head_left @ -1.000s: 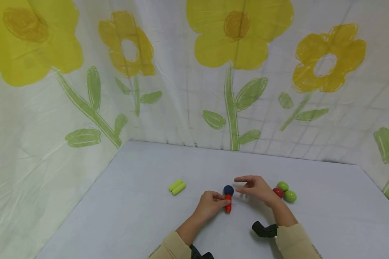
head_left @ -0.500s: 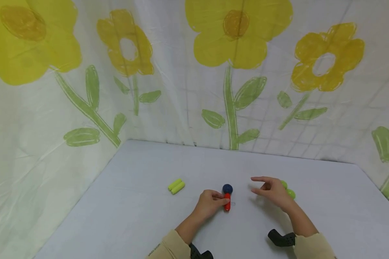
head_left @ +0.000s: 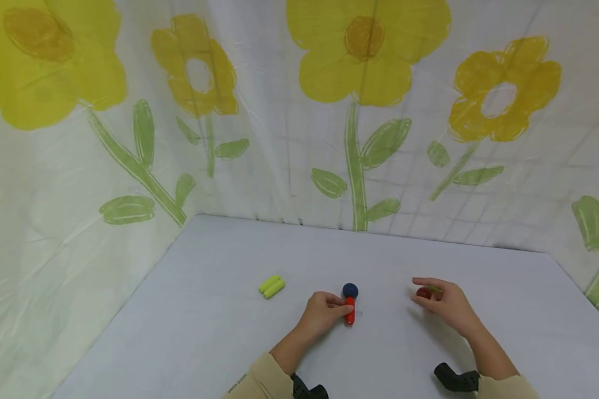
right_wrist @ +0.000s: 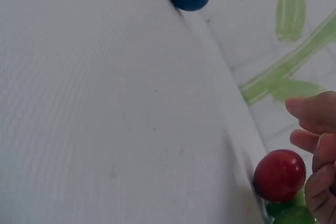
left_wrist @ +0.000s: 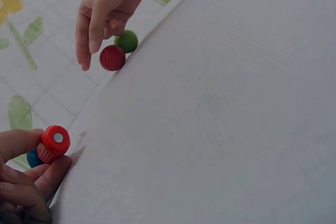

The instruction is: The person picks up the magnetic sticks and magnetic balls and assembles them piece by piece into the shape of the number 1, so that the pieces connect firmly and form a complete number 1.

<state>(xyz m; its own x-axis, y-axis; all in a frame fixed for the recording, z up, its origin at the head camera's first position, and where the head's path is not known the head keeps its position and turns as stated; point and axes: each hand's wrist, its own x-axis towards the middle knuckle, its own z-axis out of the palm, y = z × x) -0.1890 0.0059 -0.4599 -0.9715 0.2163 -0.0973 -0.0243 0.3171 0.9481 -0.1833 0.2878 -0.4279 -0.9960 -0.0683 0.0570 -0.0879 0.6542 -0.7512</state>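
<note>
In the head view my left hand (head_left: 318, 317) pinches a short red rod (head_left: 350, 311) between thumb and fingers. A dark blue ball (head_left: 350, 290) sits at the rod's far end. The left wrist view shows a pale round spot on the near end of the red rod (left_wrist: 56, 139). At the right, my right hand (head_left: 451, 306) hovers by a red ball (head_left: 423, 292), thumb and forefinger spread on either side of it. The right wrist view shows a gap between those fingers and the red ball (right_wrist: 280, 176). Green balls (right_wrist: 295, 215) lie beside it, partly hidden by the hand.
Two yellow-green rods (head_left: 272, 286) lie side by side left of centre on the white tabletop (head_left: 219, 332). Behind the table hangs a white curtain (head_left: 269, 138) printed with yellow flowers. A black wrist mount (head_left: 456, 378) sticks out from the right sleeve.
My right hand has moved right, from beside the blue ball to the red ball. The left hand keeps its pinch on the red rod and has hardly moved.
</note>
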